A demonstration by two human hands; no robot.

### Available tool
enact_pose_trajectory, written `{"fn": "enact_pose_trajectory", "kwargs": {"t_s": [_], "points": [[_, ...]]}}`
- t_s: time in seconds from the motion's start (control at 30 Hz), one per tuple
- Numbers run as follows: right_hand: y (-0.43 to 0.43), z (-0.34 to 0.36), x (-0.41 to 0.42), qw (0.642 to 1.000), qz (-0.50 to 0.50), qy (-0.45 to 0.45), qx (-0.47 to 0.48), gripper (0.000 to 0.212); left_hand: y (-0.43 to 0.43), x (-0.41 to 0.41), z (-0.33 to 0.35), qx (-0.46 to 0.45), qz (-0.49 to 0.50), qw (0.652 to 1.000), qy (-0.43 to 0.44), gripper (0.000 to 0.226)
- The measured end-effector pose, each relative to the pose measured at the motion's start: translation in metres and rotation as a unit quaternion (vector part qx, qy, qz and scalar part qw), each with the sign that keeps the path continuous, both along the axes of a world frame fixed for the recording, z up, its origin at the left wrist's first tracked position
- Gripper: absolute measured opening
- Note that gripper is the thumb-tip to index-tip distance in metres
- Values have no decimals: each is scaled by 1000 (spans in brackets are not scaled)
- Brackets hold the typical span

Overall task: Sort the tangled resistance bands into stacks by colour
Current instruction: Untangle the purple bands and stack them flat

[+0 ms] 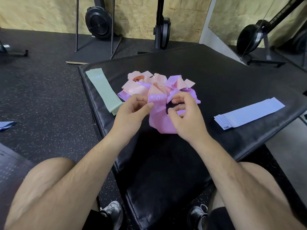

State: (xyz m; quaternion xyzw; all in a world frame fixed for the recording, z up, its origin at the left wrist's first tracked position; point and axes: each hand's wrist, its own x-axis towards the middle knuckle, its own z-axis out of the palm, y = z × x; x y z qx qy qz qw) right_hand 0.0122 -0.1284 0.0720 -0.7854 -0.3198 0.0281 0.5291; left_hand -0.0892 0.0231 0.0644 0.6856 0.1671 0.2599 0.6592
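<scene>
Head view: both hands, left hand (131, 108) and right hand (184, 113), pinch a purple band (159, 120) just in front of the pink-and-purple tangle (149, 85).

I am looking into a gym: speckled black rubber flooring (41, 90) covers the ground, and a padded black mat platform (216, 77) fills the near centre. Along the far chipboard wall (136, 15) stand fan-wheel exercise machines, one at far left-centre (98, 22) and another upright one (162, 27) beside it. At far right a wall mirror (249, 22) reflects a further flywheel machine.
</scene>
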Motion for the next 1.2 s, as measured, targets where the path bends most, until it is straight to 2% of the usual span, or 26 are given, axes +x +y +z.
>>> {"fn": "enact_pose_trajectory", "kwargs": {"t_s": [0.1,0.17,0.27,0.37,0.53,0.57,0.67,0.7,0.77,0.87,1.0,1.07,1.13,1.2], "points": [[-1,-2,-3,984,58,-170,14,26,0,0,-1,3,7,1000,3,4],[-1,-4,-5,975,96,-201,-6,23,1,1,-1,7,10,1000,9,9],[0,-4,-10,978,127,-162,-30,23,3,0,-1,-6,15,1000,-1,16],[1,-3,-12,981,114,-152,-43,30,3,-1,2,-9,30,999,-12,15],[4,-2,-10,985,65,-160,-17,4,0,-3,8,6,7,1000,-24,6],[4,-1,-11,988,51,-149,-11,4,-1,-3,9,28,6,999,-27,7],[4,1,-12,992,-2,-122,10,8,-4,-6,7,185,71,980,-7,15],[4,2,-13,992,-16,-123,19,9,-6,-7,6,193,82,978,3,20],[4,2,-15,989,-26,-141,35,9,-9,-7,6,145,57,988,18,31],[6,2,-22,982,0,-188,31,8,-16,-9,12,79,13,997,18,32],[10,-3,-27,964,87,-252,5,5,-12,-9,13,34,19,999,7,18],[8,-2,-28,955,124,-267,26,6,-6,-12,10,43,26,999,9,11],[7,6,-25,964,117,-235,44,10,-1,-17,10,72,22,997,11,8],[10,21,-21,984,135,-112,26,23,-1,-22,14,92,12,996,-1,8]]}}
